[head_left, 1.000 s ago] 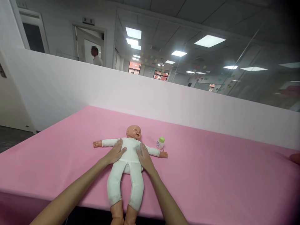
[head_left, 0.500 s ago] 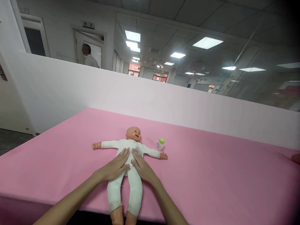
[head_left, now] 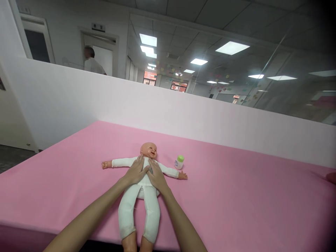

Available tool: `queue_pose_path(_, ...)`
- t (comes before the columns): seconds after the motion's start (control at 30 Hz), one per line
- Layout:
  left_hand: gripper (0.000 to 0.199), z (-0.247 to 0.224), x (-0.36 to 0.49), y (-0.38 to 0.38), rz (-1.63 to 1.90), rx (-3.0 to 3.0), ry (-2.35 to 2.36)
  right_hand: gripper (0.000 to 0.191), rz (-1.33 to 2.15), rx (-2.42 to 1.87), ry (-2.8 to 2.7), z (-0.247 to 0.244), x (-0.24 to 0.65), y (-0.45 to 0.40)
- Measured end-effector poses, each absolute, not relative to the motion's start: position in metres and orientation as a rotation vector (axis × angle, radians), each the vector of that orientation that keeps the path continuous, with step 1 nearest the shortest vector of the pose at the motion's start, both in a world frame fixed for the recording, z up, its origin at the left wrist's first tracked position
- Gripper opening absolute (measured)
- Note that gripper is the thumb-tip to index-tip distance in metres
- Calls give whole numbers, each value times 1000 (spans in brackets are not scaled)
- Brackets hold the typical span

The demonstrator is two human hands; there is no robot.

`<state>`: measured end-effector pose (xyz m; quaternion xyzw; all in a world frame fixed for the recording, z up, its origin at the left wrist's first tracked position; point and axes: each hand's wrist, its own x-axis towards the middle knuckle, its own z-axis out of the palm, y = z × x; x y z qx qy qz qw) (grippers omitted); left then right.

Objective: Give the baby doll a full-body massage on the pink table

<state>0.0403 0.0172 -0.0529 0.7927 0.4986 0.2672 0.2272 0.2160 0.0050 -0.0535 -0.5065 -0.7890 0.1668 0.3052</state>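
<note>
A baby doll (head_left: pixel 147 180) in a white suit lies on its back on a pink-covered table (head_left: pixel 225 196), arms spread and head toward the wall. My left hand (head_left: pixel 135 170) rests flat on the doll's chest, on the left side of the view, fingers stretched toward its shoulder. Beside it, my right hand (head_left: pixel 156 174) lies flat on the other side of the chest. The two thumbs almost meet in the middle. Both hands are open and grip nothing. Right of the doll's head stands a small jar (head_left: pixel 179 162) with a green lid.
A low white wall (head_left: pixel 183 112) runs along the table's far side, with glass above it. Through the glass a person (head_left: pixel 93 63) is seen near a doorway. At the right edge is a dark reddish object (head_left: pixel 331 177), partly out of view.
Both hands have slid up the doll from its belly to its upper chest. The doll's legs have shifted slightly. Behind the glass, the person has moved left.
</note>
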Motion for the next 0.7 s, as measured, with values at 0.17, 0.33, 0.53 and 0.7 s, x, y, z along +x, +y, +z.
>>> queue_pose_path(0.17,100,-65,20,26,735,2049,1355,76,488,-1452,-1901,-64,227,-1)
queue_pose_path(0.33,100,-67,-3,13,699,2013,1307,83,567,-1525,-1864,-66,242,-17)
queue_pose_path(0.53,98,-46,-28,-27,476,1999,1219,82,795,-1499,-1831,-51,250,-55)
queue_pose_path(0.7,86,-35,-26,-52,446,2132,1079,76,850,-1412,-1942,-38,243,-76)
